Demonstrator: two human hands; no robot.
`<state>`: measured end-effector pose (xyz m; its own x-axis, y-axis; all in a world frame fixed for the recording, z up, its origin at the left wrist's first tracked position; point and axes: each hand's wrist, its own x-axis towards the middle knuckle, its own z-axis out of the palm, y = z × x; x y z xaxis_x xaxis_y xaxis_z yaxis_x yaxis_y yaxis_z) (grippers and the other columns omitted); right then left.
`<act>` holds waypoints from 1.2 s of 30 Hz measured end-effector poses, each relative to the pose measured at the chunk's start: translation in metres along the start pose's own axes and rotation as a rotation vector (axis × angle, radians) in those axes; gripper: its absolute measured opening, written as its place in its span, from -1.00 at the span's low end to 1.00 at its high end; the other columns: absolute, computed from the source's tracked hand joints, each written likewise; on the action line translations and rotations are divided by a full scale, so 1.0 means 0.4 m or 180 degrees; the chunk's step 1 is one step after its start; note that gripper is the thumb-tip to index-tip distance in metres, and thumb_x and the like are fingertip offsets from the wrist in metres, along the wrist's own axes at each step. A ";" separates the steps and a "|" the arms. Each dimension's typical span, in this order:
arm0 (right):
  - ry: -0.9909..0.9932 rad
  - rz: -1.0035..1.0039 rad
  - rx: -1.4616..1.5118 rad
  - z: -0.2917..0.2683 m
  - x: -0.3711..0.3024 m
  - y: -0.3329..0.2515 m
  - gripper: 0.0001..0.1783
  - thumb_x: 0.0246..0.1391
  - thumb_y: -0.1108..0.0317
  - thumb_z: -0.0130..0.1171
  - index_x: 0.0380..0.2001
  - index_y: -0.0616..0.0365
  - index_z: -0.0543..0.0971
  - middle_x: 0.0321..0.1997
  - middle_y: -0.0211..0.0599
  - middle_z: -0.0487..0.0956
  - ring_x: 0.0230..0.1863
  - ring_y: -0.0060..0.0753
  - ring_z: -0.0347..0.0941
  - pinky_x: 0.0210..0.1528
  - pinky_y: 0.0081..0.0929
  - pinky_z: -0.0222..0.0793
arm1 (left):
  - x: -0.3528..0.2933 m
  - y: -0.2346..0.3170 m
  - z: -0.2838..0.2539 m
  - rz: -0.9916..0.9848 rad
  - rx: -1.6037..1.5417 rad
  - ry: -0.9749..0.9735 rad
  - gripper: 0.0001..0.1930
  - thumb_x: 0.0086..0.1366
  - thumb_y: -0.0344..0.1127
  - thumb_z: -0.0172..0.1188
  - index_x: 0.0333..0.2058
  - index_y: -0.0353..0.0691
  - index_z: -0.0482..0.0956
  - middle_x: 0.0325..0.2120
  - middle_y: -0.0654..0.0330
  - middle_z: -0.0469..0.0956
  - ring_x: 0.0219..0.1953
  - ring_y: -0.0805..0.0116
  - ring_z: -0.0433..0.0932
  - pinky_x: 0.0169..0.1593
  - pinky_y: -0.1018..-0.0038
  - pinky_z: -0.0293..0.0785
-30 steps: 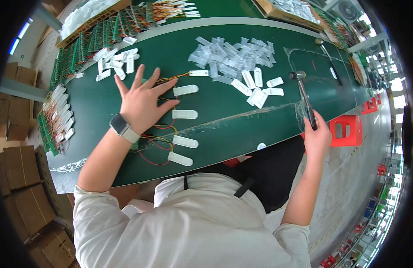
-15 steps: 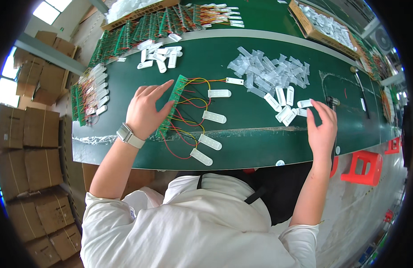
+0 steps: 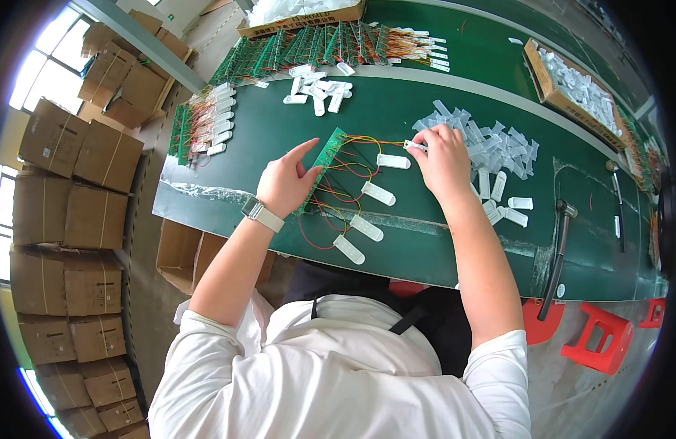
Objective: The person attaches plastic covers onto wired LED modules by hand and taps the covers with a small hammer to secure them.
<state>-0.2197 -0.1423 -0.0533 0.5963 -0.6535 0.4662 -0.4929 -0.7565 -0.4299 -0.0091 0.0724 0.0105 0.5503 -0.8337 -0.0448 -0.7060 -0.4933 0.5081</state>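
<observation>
White tab [image 3: 417, 145], right fingers [image 3: 428, 137] pinching; left fingers [image 3: 304, 150] parted against green board [image 3: 328, 154]

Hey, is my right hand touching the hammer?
Apart. The head view shows green tabletop plainly between the right hand and the hammer.

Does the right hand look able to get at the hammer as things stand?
Probably yes: the hammer lies uncovered to the person's right, its handle overhanging the table's near edge. The right hand seems to be pinching a wired white piece, though, so may need freeing.
</observation>
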 end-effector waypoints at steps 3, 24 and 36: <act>0.0284 -0.0399 0.0015 0.002 0.001 -0.001 -0.82 0.05 0.25 0.49 -0.36 0.00 0.66 -0.23 -0.39 0.60 -0.08 -0.17 0.51 -0.06 -0.24 0.51 | -0.014 0.014 -0.003 -0.0015 0.0020 0.0097 -0.40 0.31 -0.21 0.38 0.33 0.02 0.52 -0.60 0.21 0.56 -0.54 0.20 0.57 -0.34 0.27 0.53; -0.0128 0.1006 0.2315 -0.052 0.001 -0.037 -0.88 0.26 0.42 0.32 -0.18 0.16 0.75 -0.34 -0.22 0.77 -0.28 -0.37 0.75 -0.26 -0.48 0.59 | 0.165 0.131 0.112 0.1510 0.0913 0.0674 -0.85 0.16 -0.20 0.46 -0.34 -0.08 0.76 -0.42 0.29 0.69 -0.18 0.17 0.60 -0.02 0.24 0.56; -0.0600 0.1442 0.3647 -0.050 0.002 -0.021 -0.78 0.23 0.38 0.38 -0.07 0.12 0.79 -0.24 -0.36 0.77 -0.23 -0.62 0.64 -0.12 -0.59 0.54 | 0.145 0.107 0.080 0.1331 0.0413 0.0776 -0.89 0.18 -0.26 0.47 -0.33 -0.09 0.80 -0.40 0.29 0.73 -0.21 0.24 0.62 -0.07 0.28 0.57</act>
<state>-0.2276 -0.1370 -0.0337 0.6453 -0.7636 0.0226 0.1016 0.0564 -0.9932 -0.0217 -0.0049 0.0021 0.2857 -0.8921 0.3501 -0.9295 -0.1691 0.3277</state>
